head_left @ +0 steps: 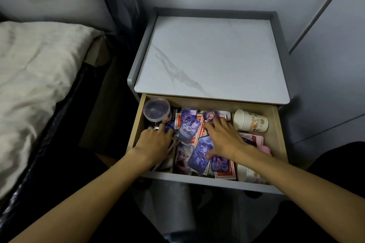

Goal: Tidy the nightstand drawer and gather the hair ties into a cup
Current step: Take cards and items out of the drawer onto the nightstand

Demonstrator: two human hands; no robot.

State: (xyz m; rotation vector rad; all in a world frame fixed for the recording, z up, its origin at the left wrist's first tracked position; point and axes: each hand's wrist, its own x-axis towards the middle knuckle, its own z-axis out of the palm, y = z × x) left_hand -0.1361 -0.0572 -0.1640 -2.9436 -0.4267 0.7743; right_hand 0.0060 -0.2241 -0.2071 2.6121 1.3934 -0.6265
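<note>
Reaching into open drawer (217, 105) of nightstand (213, 55) w/ both hands. Curling left hand (154, 140) down at drawer's left edge, just in front of clear plastic cup (157, 109) standing in back-left corner. Fingertips dipping by small dark loop (158, 126); can't tell if it's a hair tie, nor if fingers are pinching anything. Spreading right hand (223, 136) wide & flat, pressing on purple cards (187, 126) and red-backed cards (225, 171) strewn across drawer's middle, holding nothing. Lying on its side in back-right corner: printed paper cup (250, 121), mouth toward left. Sitting along right edge, partly under right forearm: pink item (254, 139). Showing at front-right corner: another white cup (246, 172), mostly hidden by arm. Lying left of nightstand: bed w/ pale bedding (33, 85).
</note>
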